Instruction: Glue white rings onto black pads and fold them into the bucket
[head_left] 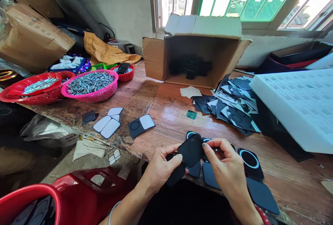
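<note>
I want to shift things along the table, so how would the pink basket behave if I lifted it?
The pink basket would probably feel heavy for its size, being full of small metal pieces. Some could spill if it tilts, since they reach close to the rim. Its wide, shallow shape suggests it would slide rather than tip.

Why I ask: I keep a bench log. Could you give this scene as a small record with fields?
Left hand: holds a black panel
Right hand: at the panel's edge
Beside right hand: white-ringed device
Far right: card pile, white foam
Back: open box, dark things inside
Left: pink basket, metal parts inside
</note>
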The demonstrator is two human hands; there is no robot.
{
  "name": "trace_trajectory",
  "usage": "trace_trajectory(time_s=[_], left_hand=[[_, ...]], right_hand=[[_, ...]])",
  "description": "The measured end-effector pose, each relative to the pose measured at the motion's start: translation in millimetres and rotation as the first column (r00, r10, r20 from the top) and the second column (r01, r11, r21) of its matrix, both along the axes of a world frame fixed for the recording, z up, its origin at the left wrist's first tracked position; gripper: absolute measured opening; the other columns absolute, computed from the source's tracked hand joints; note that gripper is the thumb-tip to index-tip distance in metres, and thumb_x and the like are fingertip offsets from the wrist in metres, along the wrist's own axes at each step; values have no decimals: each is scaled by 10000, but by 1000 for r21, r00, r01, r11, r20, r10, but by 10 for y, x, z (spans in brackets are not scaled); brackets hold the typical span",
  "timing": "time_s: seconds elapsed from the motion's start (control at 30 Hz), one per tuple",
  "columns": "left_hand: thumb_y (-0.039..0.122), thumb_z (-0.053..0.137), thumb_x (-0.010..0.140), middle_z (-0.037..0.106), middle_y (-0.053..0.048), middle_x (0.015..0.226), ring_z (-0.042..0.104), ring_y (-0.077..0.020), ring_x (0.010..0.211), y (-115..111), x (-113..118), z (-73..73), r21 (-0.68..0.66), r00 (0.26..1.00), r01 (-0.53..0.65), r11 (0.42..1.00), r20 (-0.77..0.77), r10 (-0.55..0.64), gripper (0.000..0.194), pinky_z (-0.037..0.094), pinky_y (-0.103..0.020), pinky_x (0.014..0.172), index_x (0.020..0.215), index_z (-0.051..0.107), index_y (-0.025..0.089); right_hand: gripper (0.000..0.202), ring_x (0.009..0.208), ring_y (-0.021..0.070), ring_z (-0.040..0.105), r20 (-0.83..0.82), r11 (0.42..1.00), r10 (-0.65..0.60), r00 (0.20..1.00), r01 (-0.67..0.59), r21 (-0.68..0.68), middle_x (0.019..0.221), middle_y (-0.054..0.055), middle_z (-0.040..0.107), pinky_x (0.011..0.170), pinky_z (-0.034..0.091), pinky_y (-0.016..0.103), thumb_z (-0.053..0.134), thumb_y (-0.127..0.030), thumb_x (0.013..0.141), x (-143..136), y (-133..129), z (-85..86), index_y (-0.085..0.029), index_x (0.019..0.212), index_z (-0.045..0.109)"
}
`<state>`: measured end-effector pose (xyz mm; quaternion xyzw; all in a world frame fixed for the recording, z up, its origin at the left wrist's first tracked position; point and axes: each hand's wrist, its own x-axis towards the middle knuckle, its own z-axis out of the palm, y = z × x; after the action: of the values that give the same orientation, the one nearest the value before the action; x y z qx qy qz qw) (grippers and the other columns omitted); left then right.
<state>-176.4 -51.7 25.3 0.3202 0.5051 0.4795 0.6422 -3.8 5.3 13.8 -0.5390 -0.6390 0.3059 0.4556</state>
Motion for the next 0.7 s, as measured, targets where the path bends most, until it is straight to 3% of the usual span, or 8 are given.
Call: trace_trajectory(time_s=[0.27, 0.4, 0.47, 0.57, 0.63, 0.7], left_hand=[[398, 708, 771, 718, -48, 798, 701, -179, 644, 1, 14, -22, -19, 1000, 5, 1000, -5, -5, 441, 560, -256, 589, 1154, 711, 178], [394, 715, 766, 716, -49, 778, 697, -179, 629, -9, 16, -27, -26, 1000, 10, 1000, 8, -10, 452, 561, -262, 583, 1157, 710, 168], [386, 713, 767, 714, -49, 776, 693, -173, 627, -18, 12, -27, -38, 1000, 10, 999, 9, -10, 448, 563, -263, 590, 1154, 709, 161], [391, 717, 757, 707, -43, 770, 687, -169, 622, -31, 12, -28, -53, 1000, 4, 999, 18, -3, 456, 562, -268, 593, 1148, 703, 156], [411, 711, 757, 703, -36, 782, 681, -166, 610, -37, 21, -28, -46, 999, 2, 999, 32, 0, 462, 555, -273, 587, 1148, 690, 166], [401, 744, 721, 698, -27, 779, 668, -160, 593, -44, 32, -30, -37, 1000, 26, 999, 12, -26, 464, 531, -259, 572, 1119, 682, 172]], right_hand=[[212, 579, 133, 519, 36, 1000, 14, 999, -14, -27, 702, 0, 571, 528, 438, 255, 617, -396, 844, -4, 21, 6, -201, 762, 601], [201, 617, 143, 532, 135, 999, 36, 990, -40, 22, 735, 10, 573, 555, 447, 268, 598, -377, 860, 22, 22, 2, -210, 749, 580], [174, 626, 143, 545, 138, 999, 27, 990, -30, 23, 770, 4, 567, 565, 458, 273, 622, -379, 842, 40, 33, -1, -214, 857, 570], [449, 616, 143, 573, 4, 997, 29, 1000, -28, -77, 828, -11, 572, 543, 474, 269, 688, -405, 795, 56, 65, 0, -223, 1140, 468], [529, 627, 150, 585, -99, 977, 110, 989, -126, -170, 831, -10, 597, 537, 479, 264, 703, -430, 779, 46, 78, 15, -221, 1192, 448], [426, 628, 154, 576, -132, 936, 228, 965, -254, -242, 767, -13, 615, 540, 471, 256, 706, -448, 766, 15, 71, 39, -211, 1081, 544]])
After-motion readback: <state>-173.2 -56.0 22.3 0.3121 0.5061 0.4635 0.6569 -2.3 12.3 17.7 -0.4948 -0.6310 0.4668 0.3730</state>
